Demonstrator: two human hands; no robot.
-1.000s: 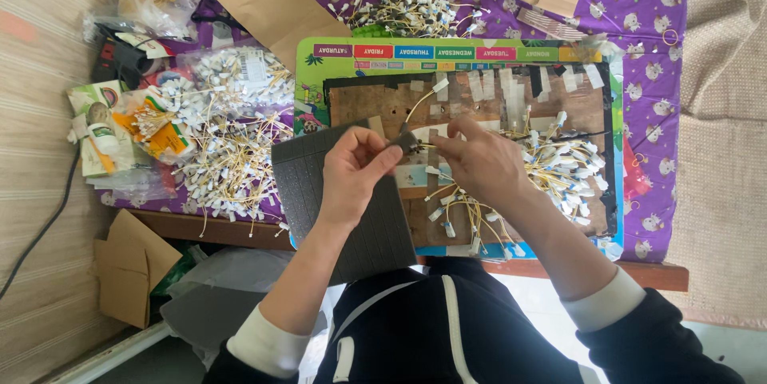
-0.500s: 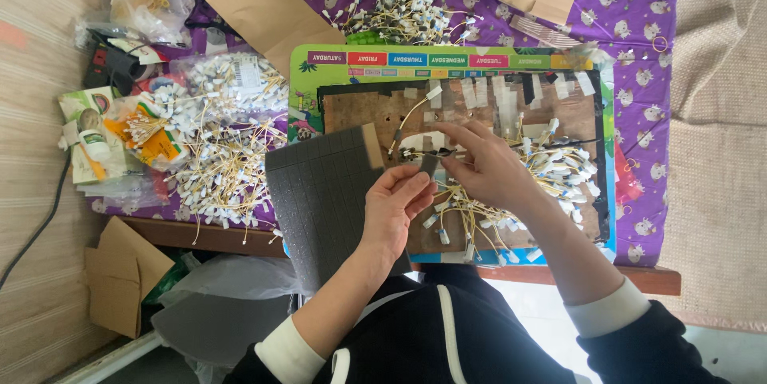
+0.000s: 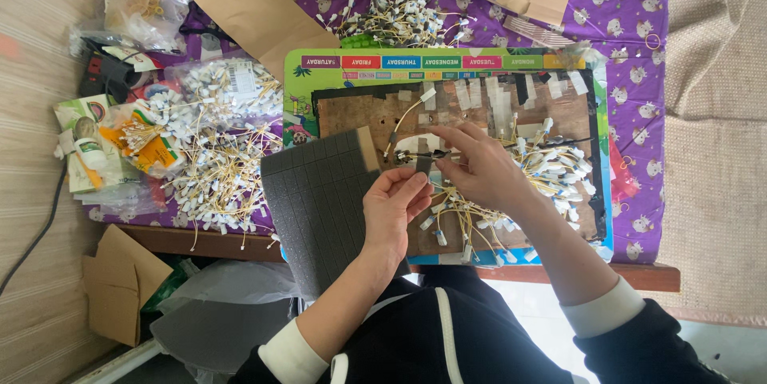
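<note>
My left hand (image 3: 393,210) rests with curled fingers on the right edge of a dark grey foam sheet (image 3: 321,200) cut into small squares. My right hand (image 3: 478,168) pinches a small dark foam piece on a thin yellow wire with white connectors (image 3: 410,112), just above my left fingertips. Both hands hover over a brown work board (image 3: 487,116) with strips of tape along its top. A heap of the same wired connectors (image 3: 551,172) lies under and to the right of my right hand.
A colourful board (image 3: 435,60) lies under the work board on a purple patterned cloth (image 3: 631,40). More wire piles (image 3: 220,168) sit left, another pile (image 3: 399,16) at top. Brown cardboard (image 3: 260,12), plastic bags (image 3: 148,4) and packets (image 3: 84,140) crowd the left side.
The view has shifted slightly. My left hand has slid right along the foam sheet toward my right hand, which still holds the wire over the board.
</note>
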